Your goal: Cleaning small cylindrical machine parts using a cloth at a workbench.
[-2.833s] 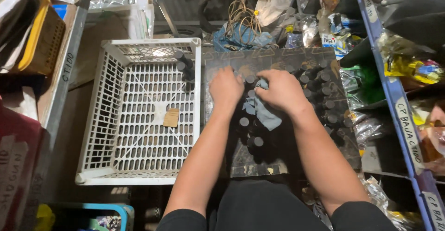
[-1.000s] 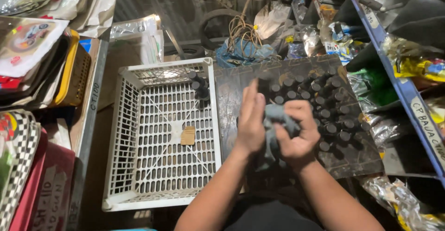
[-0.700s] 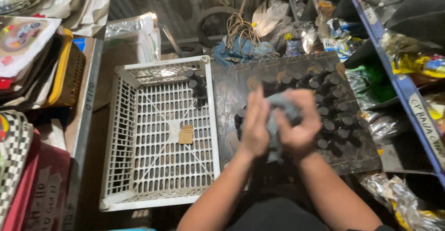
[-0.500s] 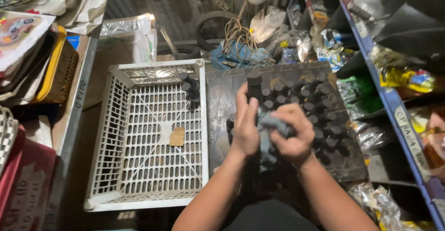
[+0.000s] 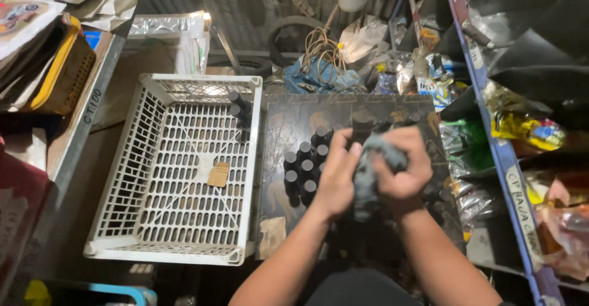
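- Grey rag is clenched in our right hand, rubbing a dark bottle.
- Our left hand clasps that bottle, right of the white crate.

both forearms are bare from elbow to wrist, with no sleeves reaching into view. the left hand and the right hand wear no gloves, and no rings, watch or bands show on the fingers or wrists. at the bottom edge, between the two arms, a stretch of dark, plain garment shows, black or near black, without visible print, buttons or seams in this dim light.
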